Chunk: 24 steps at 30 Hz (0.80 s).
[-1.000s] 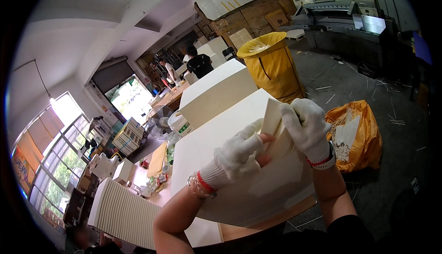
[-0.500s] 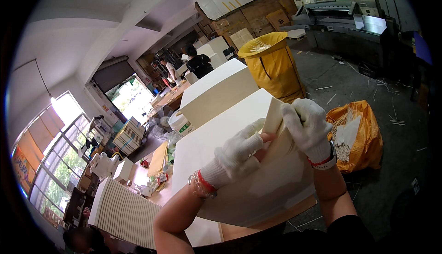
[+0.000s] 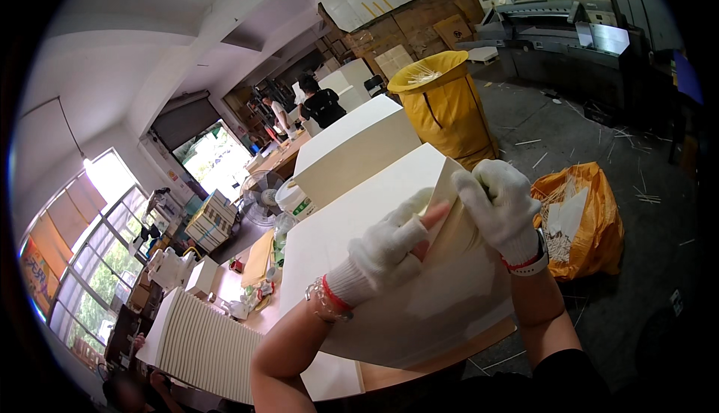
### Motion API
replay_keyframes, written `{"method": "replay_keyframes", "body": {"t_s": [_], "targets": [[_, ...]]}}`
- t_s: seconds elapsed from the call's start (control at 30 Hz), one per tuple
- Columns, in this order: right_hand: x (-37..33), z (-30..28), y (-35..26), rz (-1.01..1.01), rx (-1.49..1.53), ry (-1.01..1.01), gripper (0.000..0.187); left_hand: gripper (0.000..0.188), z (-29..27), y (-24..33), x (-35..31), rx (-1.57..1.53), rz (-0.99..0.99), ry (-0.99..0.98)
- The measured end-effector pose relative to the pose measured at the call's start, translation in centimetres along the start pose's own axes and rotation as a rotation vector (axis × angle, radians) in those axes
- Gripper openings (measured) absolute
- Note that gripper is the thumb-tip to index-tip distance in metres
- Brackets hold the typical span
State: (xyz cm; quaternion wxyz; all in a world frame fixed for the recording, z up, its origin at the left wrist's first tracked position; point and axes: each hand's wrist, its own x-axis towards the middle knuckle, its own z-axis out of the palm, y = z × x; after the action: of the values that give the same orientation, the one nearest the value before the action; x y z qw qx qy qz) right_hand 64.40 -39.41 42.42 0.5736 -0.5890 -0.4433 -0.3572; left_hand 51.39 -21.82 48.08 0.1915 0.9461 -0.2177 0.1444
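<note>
A tall stack of white paper sheets (image 3: 359, 203) lies in front of me, its near right corner bent up and its layered edges fanned. My right hand (image 3: 498, 207), in a white knitted glove, is closed over that corner with its fingers curled. My left hand (image 3: 389, 244) wears a similar glove with bare fingertips showing. Its bent fingers press against the sheets' edge beside the right hand, thumb side up. Just how many sheets lie between the fingers is hidden.
Behind stands another white paper stack (image 3: 352, 143). A yellow bin bag (image 3: 449, 117) and an orange sack (image 3: 603, 226) of paper strips stand at right. Lower left is a ridged white stack (image 3: 202, 345) near a person. A fan (image 3: 260, 197) and a white bucket (image 3: 293, 199) stand beyond.
My left fingers have shifted slightly up along the sheets' edge, and the bare fingertip is straighter. The right hand has moved slightly left. The person at lower left has raised a hand.
</note>
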Motion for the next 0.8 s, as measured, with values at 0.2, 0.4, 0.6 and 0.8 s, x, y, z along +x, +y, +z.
{"method": "replay_keyframes", "body": {"t_s": [0.2, 0.4, 0.6, 0.8], "targets": [[0.1, 0.0, -0.1, 0.027, 0.007, 0.037, 0.008, 0.046, 0.3, 0.6, 0.5, 0.018, -0.004, 0.062], [-0.5, 0.2, 0.4, -0.09, -0.097, 0.026, 0.014, 0.04, 0.1, 0.7, 0.2, 0.073, -0.121, 0.06], [-0.2, -0.2, 0.6, -0.087, -0.011, 0.007, 0.008, 0.046, 0.2, 0.1, 0.4, -0.015, -0.012, 0.087], [-0.2, 0.3, 0.2, 0.127, 0.018, 0.024, 0.007, 0.039, -0.2, 0.3, 0.3, -0.129, -0.058, -0.046]]}}
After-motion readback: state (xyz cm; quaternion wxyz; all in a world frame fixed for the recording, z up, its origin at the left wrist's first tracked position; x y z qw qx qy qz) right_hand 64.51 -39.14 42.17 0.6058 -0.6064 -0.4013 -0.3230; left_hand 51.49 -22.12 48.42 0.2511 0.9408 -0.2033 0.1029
